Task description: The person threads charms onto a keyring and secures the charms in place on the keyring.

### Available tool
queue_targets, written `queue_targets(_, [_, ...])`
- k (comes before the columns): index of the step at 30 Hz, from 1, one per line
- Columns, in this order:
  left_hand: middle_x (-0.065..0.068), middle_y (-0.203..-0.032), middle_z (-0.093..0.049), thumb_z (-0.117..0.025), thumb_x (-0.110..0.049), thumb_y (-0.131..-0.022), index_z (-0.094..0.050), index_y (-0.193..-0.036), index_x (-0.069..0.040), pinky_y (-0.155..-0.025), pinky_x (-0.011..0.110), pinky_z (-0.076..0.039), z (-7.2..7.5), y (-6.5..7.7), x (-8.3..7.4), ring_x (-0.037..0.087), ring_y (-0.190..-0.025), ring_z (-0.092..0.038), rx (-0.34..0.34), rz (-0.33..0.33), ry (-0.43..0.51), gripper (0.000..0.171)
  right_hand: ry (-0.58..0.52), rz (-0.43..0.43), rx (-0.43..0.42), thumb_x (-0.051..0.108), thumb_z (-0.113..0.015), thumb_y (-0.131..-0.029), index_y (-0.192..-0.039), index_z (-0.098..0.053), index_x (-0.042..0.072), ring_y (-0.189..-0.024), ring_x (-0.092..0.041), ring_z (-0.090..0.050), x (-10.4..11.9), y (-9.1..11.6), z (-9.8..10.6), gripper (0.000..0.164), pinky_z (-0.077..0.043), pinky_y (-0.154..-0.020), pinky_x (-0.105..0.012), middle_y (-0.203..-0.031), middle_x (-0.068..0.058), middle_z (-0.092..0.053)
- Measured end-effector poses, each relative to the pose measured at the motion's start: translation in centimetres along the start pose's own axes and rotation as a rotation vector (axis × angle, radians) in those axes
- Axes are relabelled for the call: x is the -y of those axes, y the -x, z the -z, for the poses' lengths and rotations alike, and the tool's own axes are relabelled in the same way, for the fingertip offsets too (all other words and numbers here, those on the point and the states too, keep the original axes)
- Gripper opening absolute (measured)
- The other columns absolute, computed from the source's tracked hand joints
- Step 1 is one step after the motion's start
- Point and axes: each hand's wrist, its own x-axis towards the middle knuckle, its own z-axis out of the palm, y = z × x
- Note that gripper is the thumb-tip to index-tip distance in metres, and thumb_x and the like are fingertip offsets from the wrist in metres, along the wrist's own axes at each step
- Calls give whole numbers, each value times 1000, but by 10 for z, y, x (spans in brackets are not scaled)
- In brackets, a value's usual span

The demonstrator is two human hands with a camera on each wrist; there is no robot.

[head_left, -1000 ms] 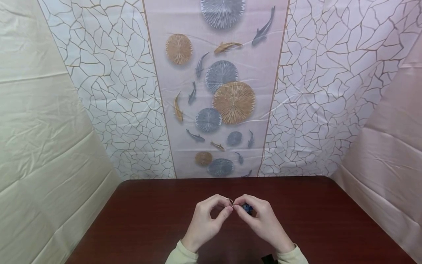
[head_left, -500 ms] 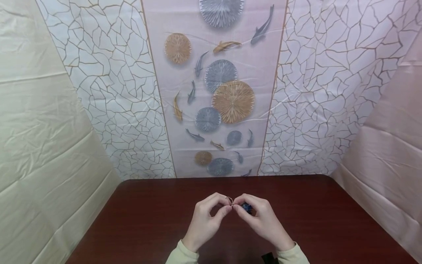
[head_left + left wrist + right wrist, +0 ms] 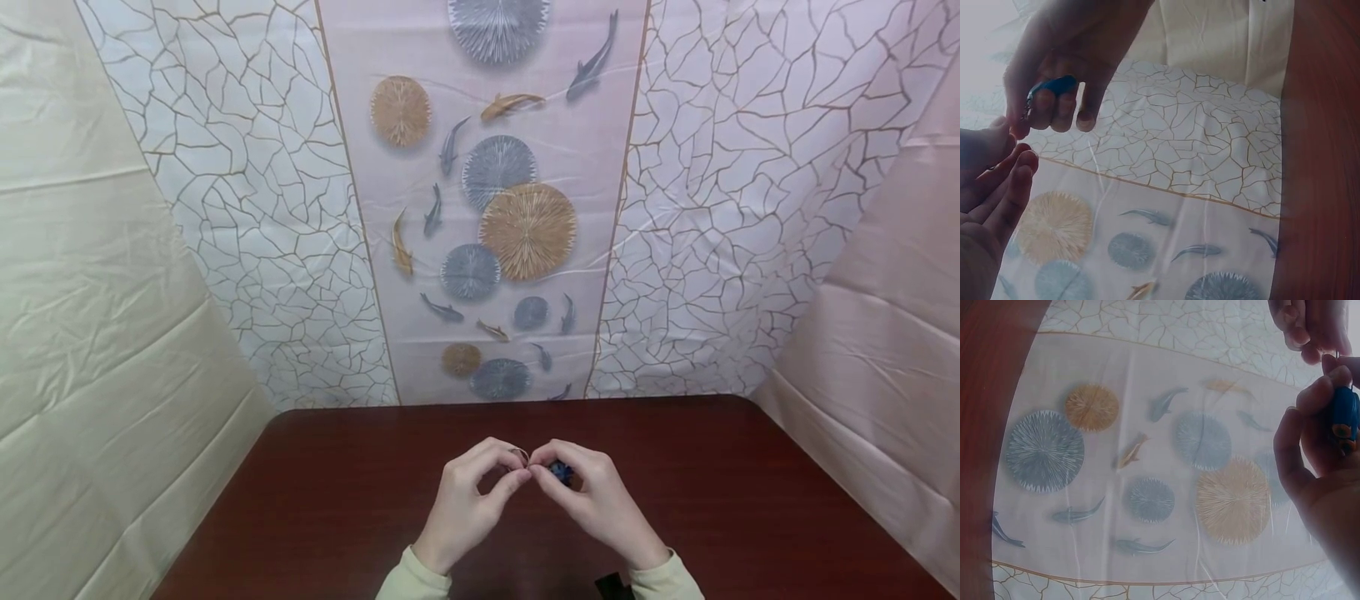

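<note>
Above the table my left hand (image 3: 471,493) and right hand (image 3: 602,493) meet at the fingertips. A thin, light-coloured ring (image 3: 526,456), looking like a key ring, is pinched between thumb and index finger of the left hand. Thumb and index finger of the right hand pinch the ring's near side or a small link on it. From there a blue charm (image 3: 560,472) hangs within the right hand's curve; in the left wrist view this blue charm (image 3: 1055,85) shows a small metal clasp. Orange round spots mark the charm's end (image 3: 1342,430) in the right wrist view. Fingers partly hide the joint.
A dark red-brown table (image 3: 337,492) lies under both hands. A small black object (image 3: 613,587) is at the near edge by the right sleeve. Behind the table hangs a patterned cloth (image 3: 495,250), with plain cloth (image 3: 97,292) at the sides.
Both hands stay nearly in place. The ring turns slightly at the left fingertips and less of its loop stands out. The head view shifts a little.
</note>
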Motion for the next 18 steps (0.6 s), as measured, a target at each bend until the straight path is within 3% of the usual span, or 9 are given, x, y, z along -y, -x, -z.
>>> queue_targets(11, [5, -90, -69, -67, 0, -88, -65, -86, -8, -81, 24, -55, 14, -2, -1, 15, -88, -66, 129, -16, 106, 8, -30, -8, 52, -5, -69, -82, -91, -65, 15, -69, 4, -48, 1, 1, 2, 22, -40, -52, -10, -79, 3, -63])
queue_targets(18, [2, -87, -66, -72, -4, -85, -62, -83, -11, -71, 19, -55, 14, -3, -3, 9, -79, -63, 122, -24, 71, 12, -42, 51, 50, -10, -70, -79, -92, -65, 13, -67, 1, -51, -4, 1, -2, 27, -41, -56, -8, -79, 0, -64])
